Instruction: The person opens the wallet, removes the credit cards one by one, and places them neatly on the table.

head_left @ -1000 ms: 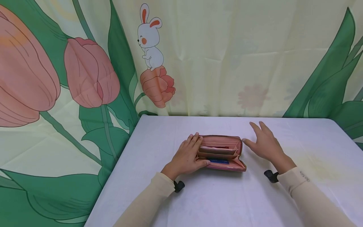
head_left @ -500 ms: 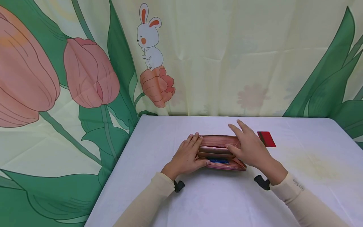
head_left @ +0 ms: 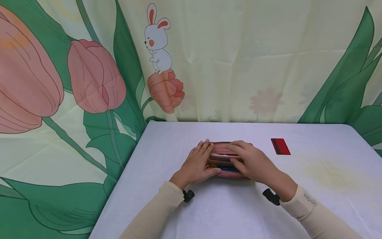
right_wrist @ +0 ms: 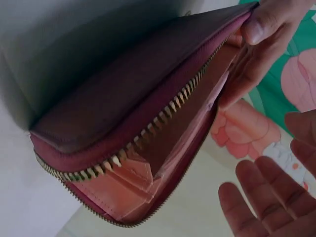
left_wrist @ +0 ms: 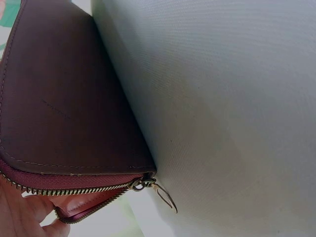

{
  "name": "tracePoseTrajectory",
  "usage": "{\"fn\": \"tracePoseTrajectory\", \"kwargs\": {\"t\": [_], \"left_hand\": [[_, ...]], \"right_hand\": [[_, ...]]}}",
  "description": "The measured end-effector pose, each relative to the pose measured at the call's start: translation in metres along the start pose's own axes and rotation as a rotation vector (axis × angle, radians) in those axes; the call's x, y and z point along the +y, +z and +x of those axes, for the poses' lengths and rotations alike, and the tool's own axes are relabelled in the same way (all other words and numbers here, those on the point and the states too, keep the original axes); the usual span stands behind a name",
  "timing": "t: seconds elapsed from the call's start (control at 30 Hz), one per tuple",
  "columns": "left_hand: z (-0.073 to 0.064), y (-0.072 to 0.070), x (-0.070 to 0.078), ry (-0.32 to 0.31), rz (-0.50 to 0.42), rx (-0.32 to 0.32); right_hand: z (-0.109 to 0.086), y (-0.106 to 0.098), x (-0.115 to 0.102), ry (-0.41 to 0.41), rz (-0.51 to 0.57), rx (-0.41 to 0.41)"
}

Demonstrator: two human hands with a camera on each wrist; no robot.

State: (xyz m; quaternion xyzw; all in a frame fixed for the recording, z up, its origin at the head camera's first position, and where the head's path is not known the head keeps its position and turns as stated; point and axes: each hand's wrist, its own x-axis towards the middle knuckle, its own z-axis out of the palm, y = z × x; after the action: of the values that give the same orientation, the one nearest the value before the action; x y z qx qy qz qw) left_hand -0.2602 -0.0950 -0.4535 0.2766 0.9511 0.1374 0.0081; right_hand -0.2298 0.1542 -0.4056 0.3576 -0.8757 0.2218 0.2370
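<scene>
A pink zip-around wallet point(head_left: 220, 148) stands unzipped on the table, its pleated pockets facing up. My left hand point(head_left: 195, 162) grips its left end, and in the right wrist view that thumb point(right_wrist: 256, 30) presses the dark outer cover. Inside the front pocket lies a blue card point(head_left: 228, 169), partly covered. Over the wallet's right half hovers my right hand point(head_left: 259, 162), hiding that end from the head view. The right wrist view shows its fingers point(right_wrist: 264, 190) spread, apart from the wallet, with nothing in them. The zipper pull point(left_wrist: 165, 196) hangs at one corner.
A red card with a dark stripe point(head_left: 281, 146) lies flat on the white tabletop point(head_left: 223, 209), right of the wallet. A patterned curtain point(head_left: 238, 66) with a rabbit and tulips hangs behind the table's far edge.
My right hand has moved left from beside the wallet to over its right half. The red card, earlier out of sight, now shows on the table. My left hand keeps its place.
</scene>
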Motion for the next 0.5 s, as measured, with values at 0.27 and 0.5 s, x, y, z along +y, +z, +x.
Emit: {"fn": "tracePoseTrajectory", "kwargs": {"t": [0.27, 0.5], "left_hand": [[-0.001, 0.001, -0.001, 0.011, 0.006, 0.011], [-0.001, 0.002, -0.001, 0.005, 0.013, 0.015]], "right_hand": [[-0.004, 0.01, 0.0, -0.094, -0.008, -0.099], [-0.005, 0.017, 0.002, -0.01, 0.047, -0.319]]}}
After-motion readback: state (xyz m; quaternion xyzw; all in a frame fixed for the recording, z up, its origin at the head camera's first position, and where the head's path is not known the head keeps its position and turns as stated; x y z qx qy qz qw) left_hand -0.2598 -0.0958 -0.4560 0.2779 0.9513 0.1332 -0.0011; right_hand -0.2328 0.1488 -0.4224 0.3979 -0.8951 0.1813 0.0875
